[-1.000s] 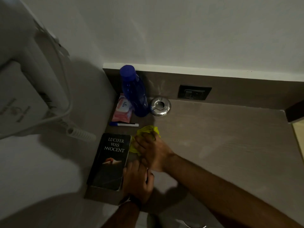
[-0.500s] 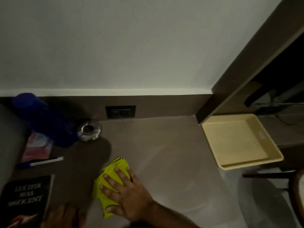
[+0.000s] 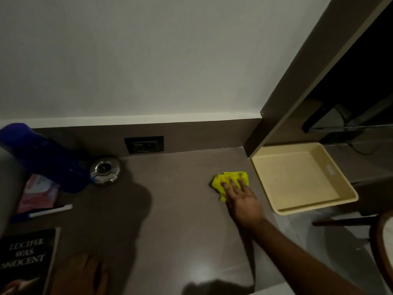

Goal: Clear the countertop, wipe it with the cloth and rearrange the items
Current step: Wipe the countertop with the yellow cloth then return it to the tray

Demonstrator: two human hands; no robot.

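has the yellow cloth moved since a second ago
Yes. The yellow cloth under the right hand slid right: from left of the wall socket to right of it.

What we cannot fully see

The book [image 3: 26, 260] runs off the left and bottom edges, its title clipped; our left hand [image 3: 81, 273] is a dim blur cut by the bottom edge; the blue bottle [image 3: 49, 165] is smeared, its cap clipped at the left; the cloth [image 3: 223, 179] lies partly under our right hand [image 3: 244, 203]; the pink packet [image 3: 40, 192] sits half behind the bottle.
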